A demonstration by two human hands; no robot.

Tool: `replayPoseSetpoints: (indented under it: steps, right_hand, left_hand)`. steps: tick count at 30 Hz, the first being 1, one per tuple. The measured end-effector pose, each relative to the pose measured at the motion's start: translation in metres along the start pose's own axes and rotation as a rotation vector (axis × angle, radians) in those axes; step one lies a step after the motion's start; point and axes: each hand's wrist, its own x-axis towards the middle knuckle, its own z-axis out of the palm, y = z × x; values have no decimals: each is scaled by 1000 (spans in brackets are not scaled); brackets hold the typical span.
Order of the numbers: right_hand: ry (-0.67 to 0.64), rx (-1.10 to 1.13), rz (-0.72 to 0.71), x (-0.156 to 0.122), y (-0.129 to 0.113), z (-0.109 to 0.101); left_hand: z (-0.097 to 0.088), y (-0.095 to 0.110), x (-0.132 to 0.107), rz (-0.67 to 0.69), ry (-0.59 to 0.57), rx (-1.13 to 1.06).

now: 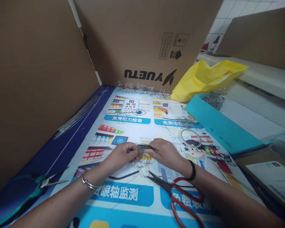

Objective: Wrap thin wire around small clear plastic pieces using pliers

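Observation:
My left hand (122,154) and my right hand (165,152) meet over a printed poster mat (123,193) on the table. Both pinch the ends of a small bundle of thin wires (144,148) held between their fingertips. Loose thin wire strands (142,167) curl on the mat just below the hands. The left wrist wears a silver bangle, the right wrist a black band. Red-handled scissors (180,198) lie on the mat, close under my right forearm, blades pointing toward the hands.
Teal-handled pliers (41,183) lie at the left. A clear tape ring (191,137) rests right of the hands. Cardboard walls (144,38) enclose the back and left. A yellow bag (204,79), a teal folder (218,126) and wire piles (137,86) sit behind.

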Motion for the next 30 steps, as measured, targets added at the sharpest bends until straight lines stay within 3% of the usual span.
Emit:
replayPoseSetpoints:
  steps: [7,11,15,18,22,30]
  right_hand:
    - [-6,88,67,5,2,-3]
    - [67,118,90,0,7,-9]
    - [192,7,-43,-6,2,-14]
    - [151,-151,-132,-8,-7,-13]
    - [101,-329,-89,-8,-12,-12]
    - [57,-409,-71,-6,-9,-15]
  left_hand:
    - [0,-3,0,-50,54,-19]
    - [-1,-2,1,-51,85,-38]
    - [-2,-2,3,-49,114,-78]
    - [-2,-1,3,-65,136,-75]
    - [-1,-1,1,-55,124,-108]
    - [-3,-3,2,-30,106,-64]
